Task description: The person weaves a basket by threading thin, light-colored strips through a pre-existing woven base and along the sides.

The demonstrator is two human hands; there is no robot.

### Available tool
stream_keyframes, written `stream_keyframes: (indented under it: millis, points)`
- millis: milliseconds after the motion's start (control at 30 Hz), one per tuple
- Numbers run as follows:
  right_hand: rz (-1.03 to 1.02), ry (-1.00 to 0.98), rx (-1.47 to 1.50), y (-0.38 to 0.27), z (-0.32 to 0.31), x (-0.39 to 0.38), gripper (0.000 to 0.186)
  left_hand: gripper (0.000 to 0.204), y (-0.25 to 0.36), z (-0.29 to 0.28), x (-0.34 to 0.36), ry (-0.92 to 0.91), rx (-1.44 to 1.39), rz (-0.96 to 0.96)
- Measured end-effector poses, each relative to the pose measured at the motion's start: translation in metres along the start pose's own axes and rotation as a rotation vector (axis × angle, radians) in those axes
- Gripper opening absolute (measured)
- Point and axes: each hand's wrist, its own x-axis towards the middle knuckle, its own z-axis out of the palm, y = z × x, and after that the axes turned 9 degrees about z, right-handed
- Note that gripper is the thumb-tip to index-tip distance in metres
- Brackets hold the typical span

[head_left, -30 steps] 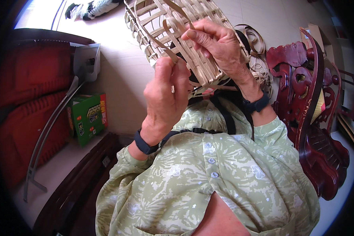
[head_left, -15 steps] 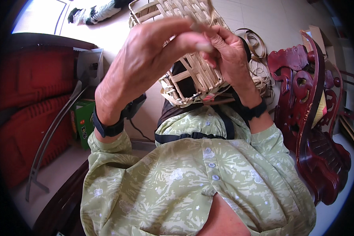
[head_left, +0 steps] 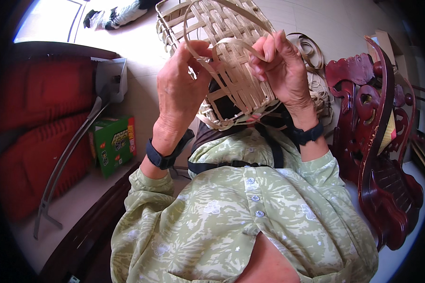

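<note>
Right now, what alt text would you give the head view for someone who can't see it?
The wearer's left hand and right hand hold a looping tan strip over a woven basket. Coiled strips lie right of it, near carved dark-red wooden furniture; a green box stands at left.

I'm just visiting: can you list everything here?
Woven basket: one, tan, top centre.
Strip: at least one, tan, before basket.
Strip coil: one, brown, right of basket.
Cord bundle: one, pale, below coil.
Carved chair: one, dark red, right.
Carton: one, brown, upper right.
Cushions: two, red, left.
Curved frame: one, grey, left.
Box: one, green, left.
Wooden edge: one, dark brown, lower left.
Furry shape: one, black-and-white, top left.
Floor: one, pale, top.
Shirt: one, patterned green, bottom.
Strap: one, black, centre.
Wristbands: two, dark, flanking strap.
Left fingers: one set, bare, touching strip.
Right fingers: one set, bare, holding strip.
</note>
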Motion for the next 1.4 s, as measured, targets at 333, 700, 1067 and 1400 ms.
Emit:
stream_keyframes:
  millis: [333, 700, 1067, 1400]
  points:
    - [-0.026, -0.046, 0.090, -0.002, -0.002, 0.003, 0.049, 0.008, -0.006, -0.006, 0.004, -0.235, 0.163, 0.118]
    - [0.054, 0.319, -0.498, -0.039, -0.009, -0.015, 0.046, 0.018, -0.002, 0.003, 0.007, -0.198, 0.548, 0.302]
    - [-0.961, 0.064, -1.242, -0.029, 0.101, 0.011, 0.012, 0.006, 0.004, 0.015, -0.002, 0.078, 0.357, 0.359]
    - [-0.210, 0.037, -1.755, -0.055, 0.053, -0.020, 0.009, 0.018, 0.009, 0.020, -0.022, 0.029, 0.388, 0.177]
